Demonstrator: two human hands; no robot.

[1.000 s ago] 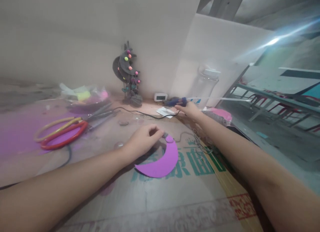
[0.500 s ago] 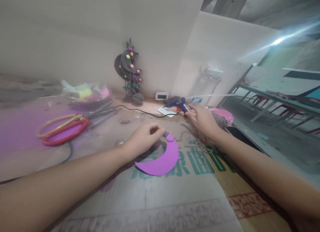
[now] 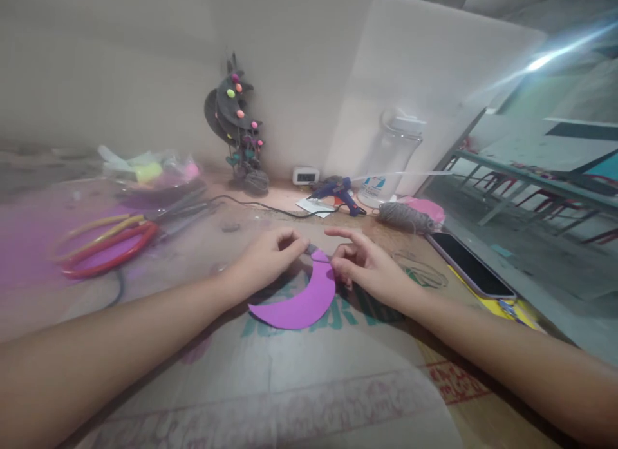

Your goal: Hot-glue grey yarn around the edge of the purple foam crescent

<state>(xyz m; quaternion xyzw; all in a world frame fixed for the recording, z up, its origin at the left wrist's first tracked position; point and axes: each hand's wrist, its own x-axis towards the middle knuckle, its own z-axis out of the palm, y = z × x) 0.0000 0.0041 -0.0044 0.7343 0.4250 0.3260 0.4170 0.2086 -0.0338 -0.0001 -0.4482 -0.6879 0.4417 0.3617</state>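
A purple crescent moon cutout (image 3: 309, 304) lies just above the cardboard, its upper tip wrapped in grey yarn (image 3: 311, 248). My left hand (image 3: 268, 259) pinches that wrapped tip between thumb and fingers. Close by on the right, my right hand (image 3: 364, 267) has thumb and fingers closed at the crescent's edge, the index finger stretched out. A grey strand crosses the cutout and runs into these fingers. Behind the hands a blue glue gun (image 3: 338, 191) rests on a white paper, and a grey yarn ball (image 3: 405, 217) lies to its right.
Red-and-yellow-handled scissors (image 3: 111, 259) lie left beside a plastic bag of pompoms (image 3: 149, 172). A grey moon ornament (image 3: 236, 120) stands at the wall, near a small digital clock (image 3: 306, 176) and clear bottle (image 3: 391, 159). A phone (image 3: 473, 265) sits at the right table edge.
My right hand has come from beside the glue gun back to the crescent and now grips the yarn strand. My left hand keeps its pinch. The whole view has shifted slightly.
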